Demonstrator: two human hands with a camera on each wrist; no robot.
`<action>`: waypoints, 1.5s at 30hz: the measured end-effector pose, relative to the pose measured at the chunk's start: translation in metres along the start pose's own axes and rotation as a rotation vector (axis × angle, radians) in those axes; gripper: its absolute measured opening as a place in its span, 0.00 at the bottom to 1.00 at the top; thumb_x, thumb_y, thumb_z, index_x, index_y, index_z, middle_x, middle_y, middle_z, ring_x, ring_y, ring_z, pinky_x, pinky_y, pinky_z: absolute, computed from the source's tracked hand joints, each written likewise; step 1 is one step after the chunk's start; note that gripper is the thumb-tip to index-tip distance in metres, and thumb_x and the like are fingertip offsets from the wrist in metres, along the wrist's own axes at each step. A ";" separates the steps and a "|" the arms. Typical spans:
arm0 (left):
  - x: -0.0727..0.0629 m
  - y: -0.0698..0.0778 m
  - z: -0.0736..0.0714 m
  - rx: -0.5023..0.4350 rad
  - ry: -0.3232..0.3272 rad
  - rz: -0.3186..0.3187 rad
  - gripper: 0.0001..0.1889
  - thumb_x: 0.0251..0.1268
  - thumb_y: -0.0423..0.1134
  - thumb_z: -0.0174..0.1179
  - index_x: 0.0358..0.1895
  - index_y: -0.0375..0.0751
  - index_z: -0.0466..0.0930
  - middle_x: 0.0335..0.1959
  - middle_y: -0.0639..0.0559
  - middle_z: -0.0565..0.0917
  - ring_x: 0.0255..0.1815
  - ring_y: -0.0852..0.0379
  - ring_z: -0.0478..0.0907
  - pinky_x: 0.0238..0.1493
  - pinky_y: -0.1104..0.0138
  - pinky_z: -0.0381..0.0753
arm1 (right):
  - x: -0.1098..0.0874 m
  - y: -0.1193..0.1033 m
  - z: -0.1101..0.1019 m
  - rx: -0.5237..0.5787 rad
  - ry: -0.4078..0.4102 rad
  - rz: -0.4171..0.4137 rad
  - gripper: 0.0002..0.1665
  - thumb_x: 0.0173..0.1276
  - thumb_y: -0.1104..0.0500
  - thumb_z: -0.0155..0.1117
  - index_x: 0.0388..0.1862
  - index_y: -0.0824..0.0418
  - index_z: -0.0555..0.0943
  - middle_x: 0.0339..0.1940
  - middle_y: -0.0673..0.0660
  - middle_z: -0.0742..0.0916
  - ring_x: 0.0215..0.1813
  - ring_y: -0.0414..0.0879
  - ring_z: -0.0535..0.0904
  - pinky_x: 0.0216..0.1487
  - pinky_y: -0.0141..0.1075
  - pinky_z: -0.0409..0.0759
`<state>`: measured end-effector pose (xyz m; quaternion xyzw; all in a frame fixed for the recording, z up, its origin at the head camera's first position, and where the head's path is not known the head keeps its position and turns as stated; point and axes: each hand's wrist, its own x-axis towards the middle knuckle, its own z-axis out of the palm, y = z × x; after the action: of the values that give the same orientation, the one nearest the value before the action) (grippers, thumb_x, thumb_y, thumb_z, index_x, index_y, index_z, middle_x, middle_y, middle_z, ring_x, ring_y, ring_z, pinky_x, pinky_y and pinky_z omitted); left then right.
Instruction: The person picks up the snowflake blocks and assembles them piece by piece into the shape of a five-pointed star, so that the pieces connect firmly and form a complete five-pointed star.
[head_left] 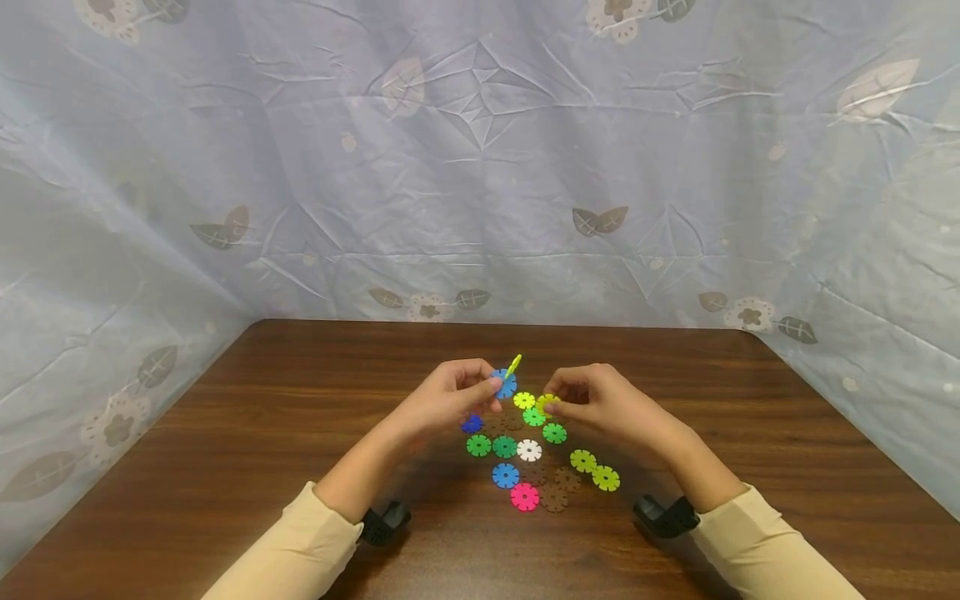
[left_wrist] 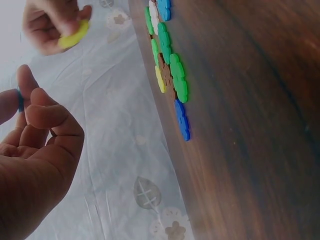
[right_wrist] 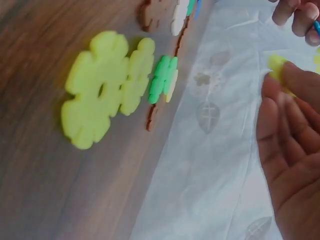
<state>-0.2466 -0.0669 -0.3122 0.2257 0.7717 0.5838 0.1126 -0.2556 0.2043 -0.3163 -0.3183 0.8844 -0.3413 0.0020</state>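
My left hand (head_left: 444, 398) pinches a blue notched snowflake disc (head_left: 507, 387) between thumb and fingers, above the table. A yellow disc (head_left: 513, 365) stands edge-on against its upper right side, joined at an angle. In the left wrist view, only a thin edge of the blue disc (left_wrist: 20, 101) shows between the thumb and fingers. Close on the right, my right hand (head_left: 611, 407) holds another yellow disc (left_wrist: 75, 35) at its edge between thumb and fingers. The fingers cover part of that disc. A short gap separates the two hands.
On the brown wooden table (head_left: 300, 467) lie several loose discs below the hands, among them a white disc (head_left: 529, 450), a pink disc (head_left: 524, 497), a dark blue disc (head_left: 472, 423) and a lime disc (head_left: 606, 478). Brown discs blend into the wood. Patterned cloth (head_left: 480, 183) hangs around the table.
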 end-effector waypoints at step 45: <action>-0.001 0.005 0.004 -0.057 -0.076 0.025 0.13 0.85 0.41 0.51 0.43 0.33 0.77 0.30 0.51 0.89 0.27 0.60 0.71 0.27 0.72 0.67 | 0.004 -0.022 0.009 -0.158 0.328 -0.512 0.14 0.66 0.75 0.71 0.46 0.61 0.88 0.34 0.50 0.90 0.32 0.34 0.76 0.34 0.22 0.77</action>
<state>-0.2430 -0.0634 -0.3085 0.2541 0.7470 0.5980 0.1409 -0.2444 0.1841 -0.3095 -0.4706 0.7878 -0.3078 -0.2513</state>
